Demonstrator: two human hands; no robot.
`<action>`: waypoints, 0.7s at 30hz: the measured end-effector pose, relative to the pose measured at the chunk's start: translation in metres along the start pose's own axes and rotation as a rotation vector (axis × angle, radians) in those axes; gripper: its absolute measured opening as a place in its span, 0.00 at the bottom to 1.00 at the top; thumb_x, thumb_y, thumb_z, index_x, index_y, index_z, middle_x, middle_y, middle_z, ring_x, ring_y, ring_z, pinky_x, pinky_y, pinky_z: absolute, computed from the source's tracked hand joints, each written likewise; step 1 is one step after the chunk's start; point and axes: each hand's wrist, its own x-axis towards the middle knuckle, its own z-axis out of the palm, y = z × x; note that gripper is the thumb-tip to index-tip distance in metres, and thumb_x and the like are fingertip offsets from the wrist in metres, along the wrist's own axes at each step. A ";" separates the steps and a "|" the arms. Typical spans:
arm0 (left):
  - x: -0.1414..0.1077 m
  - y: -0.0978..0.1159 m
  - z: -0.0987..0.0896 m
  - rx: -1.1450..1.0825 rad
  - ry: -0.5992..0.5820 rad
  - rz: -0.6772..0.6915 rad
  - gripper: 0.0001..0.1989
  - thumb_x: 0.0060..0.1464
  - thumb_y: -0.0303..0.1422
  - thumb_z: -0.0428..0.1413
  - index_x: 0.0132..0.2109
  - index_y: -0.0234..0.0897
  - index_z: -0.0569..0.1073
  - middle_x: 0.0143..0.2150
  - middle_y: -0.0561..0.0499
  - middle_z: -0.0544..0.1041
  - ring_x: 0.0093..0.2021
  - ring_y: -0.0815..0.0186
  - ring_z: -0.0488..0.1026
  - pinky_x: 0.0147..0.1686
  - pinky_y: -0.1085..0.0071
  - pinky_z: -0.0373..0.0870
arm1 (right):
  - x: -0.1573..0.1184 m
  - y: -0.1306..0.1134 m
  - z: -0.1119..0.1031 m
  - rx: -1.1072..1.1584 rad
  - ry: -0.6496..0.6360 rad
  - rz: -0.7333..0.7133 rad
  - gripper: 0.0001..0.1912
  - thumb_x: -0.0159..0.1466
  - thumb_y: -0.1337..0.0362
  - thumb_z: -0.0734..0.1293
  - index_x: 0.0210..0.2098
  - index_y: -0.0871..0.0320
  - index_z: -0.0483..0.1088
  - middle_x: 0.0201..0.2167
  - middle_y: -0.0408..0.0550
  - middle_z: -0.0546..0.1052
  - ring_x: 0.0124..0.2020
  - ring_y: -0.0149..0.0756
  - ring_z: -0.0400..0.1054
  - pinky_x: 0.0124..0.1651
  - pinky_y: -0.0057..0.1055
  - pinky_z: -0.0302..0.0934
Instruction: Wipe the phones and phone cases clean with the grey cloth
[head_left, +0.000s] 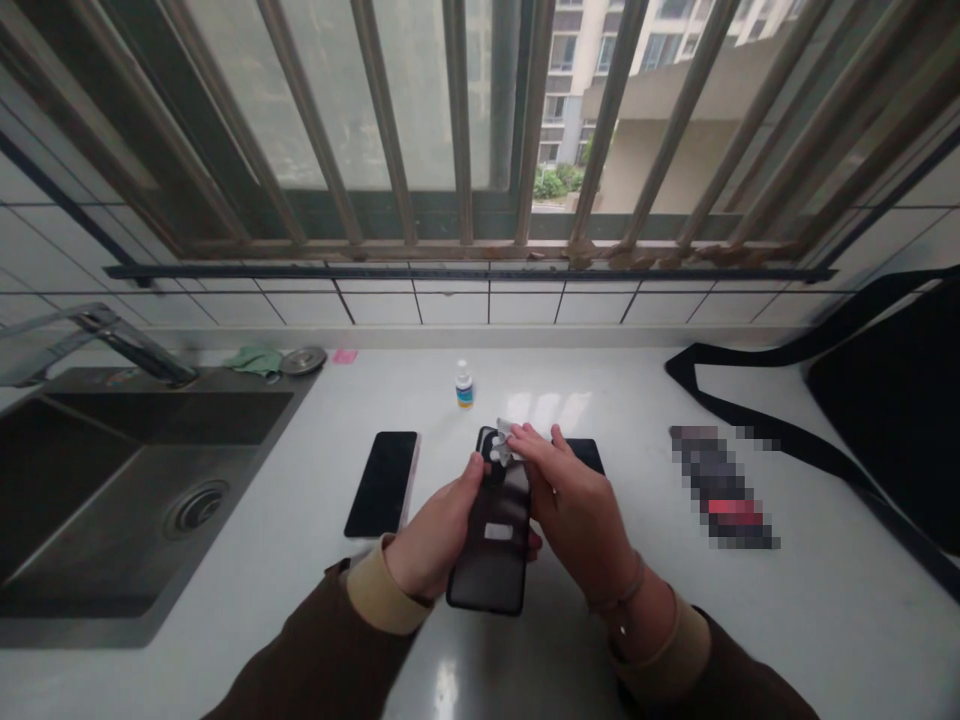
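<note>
My left hand (433,535) grips a dark smartphone (491,570) from its left side, thumb along the edge, with its back and camera area turned up towards me. My right hand (581,505) is closed over a crumpled white tissue or wipe (501,440), pressed against the camera end of that phone. On the counter left of my hands lies a second phone (382,485), black screen up. Behind my right hand a further dark flat device (588,452) shows only in part. A small white bottle (464,388) with a blue and yellow label stands upright beyond the held phone.
A steel sink (154,628) with a tap (127,340) takes up the left. Near its back corner are a green cloth (255,360), a metal drain cover (303,361) and a pink slip (345,356). At right lie a blurred-out item (724,485) and a strapped black bag (892,400).
</note>
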 end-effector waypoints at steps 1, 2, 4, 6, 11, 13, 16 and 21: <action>-0.003 0.001 0.000 0.058 -0.053 -0.057 0.32 0.68 0.58 0.54 0.50 0.30 0.84 0.37 0.33 0.86 0.33 0.53 0.85 0.35 0.62 0.81 | 0.002 0.001 -0.002 0.036 0.003 0.025 0.19 0.78 0.72 0.61 0.61 0.50 0.75 0.62 0.49 0.81 0.66 0.43 0.74 0.74 0.55 0.63; -0.007 0.003 -0.001 0.111 -0.107 -0.102 0.34 0.68 0.59 0.52 0.46 0.29 0.84 0.36 0.32 0.85 0.32 0.54 0.84 0.34 0.64 0.80 | 0.003 0.001 -0.004 0.076 -0.003 0.050 0.17 0.78 0.71 0.61 0.59 0.50 0.76 0.60 0.49 0.83 0.64 0.42 0.76 0.73 0.52 0.66; -0.011 0.007 -0.001 0.182 -0.194 -0.158 0.37 0.68 0.59 0.50 0.41 0.27 0.85 0.35 0.30 0.84 0.32 0.56 0.84 0.34 0.67 0.79 | 0.007 0.000 -0.008 0.156 -0.030 0.108 0.15 0.78 0.68 0.62 0.56 0.51 0.78 0.55 0.48 0.85 0.59 0.41 0.80 0.66 0.45 0.73; -0.013 0.009 -0.002 0.174 -0.232 -0.183 0.36 0.69 0.59 0.50 0.42 0.27 0.85 0.38 0.30 0.84 0.33 0.56 0.84 0.36 0.66 0.80 | 0.009 -0.002 -0.011 0.225 -0.049 0.180 0.13 0.78 0.64 0.63 0.54 0.51 0.79 0.52 0.47 0.86 0.54 0.40 0.82 0.59 0.39 0.77; -0.010 0.011 -0.003 -0.012 -0.202 -0.153 0.31 0.69 0.56 0.53 0.50 0.30 0.83 0.43 0.32 0.84 0.35 0.54 0.84 0.37 0.61 0.82 | 0.011 -0.004 -0.013 0.317 -0.014 0.347 0.14 0.79 0.58 0.63 0.53 0.51 0.81 0.49 0.47 0.87 0.43 0.38 0.84 0.45 0.34 0.79; -0.008 0.012 -0.002 -0.038 -0.183 -0.095 0.27 0.68 0.53 0.56 0.51 0.30 0.82 0.43 0.31 0.84 0.36 0.53 0.85 0.38 0.60 0.82 | 0.010 -0.003 -0.012 0.305 0.032 0.376 0.15 0.79 0.58 0.63 0.53 0.51 0.81 0.49 0.49 0.87 0.44 0.40 0.84 0.46 0.36 0.80; -0.004 0.012 -0.001 -0.029 -0.146 0.015 0.25 0.68 0.49 0.59 0.52 0.29 0.81 0.44 0.30 0.85 0.37 0.52 0.86 0.40 0.60 0.83 | 0.007 -0.002 -0.009 0.302 0.125 0.394 0.15 0.78 0.57 0.65 0.55 0.52 0.81 0.54 0.51 0.85 0.55 0.45 0.81 0.58 0.45 0.78; 0.006 0.007 0.001 -0.055 0.122 0.247 0.21 0.67 0.45 0.62 0.53 0.29 0.80 0.42 0.35 0.86 0.39 0.52 0.86 0.39 0.63 0.84 | 0.001 -0.007 0.001 0.334 0.059 0.351 0.14 0.77 0.61 0.65 0.57 0.51 0.81 0.52 0.48 0.86 0.53 0.43 0.83 0.57 0.43 0.79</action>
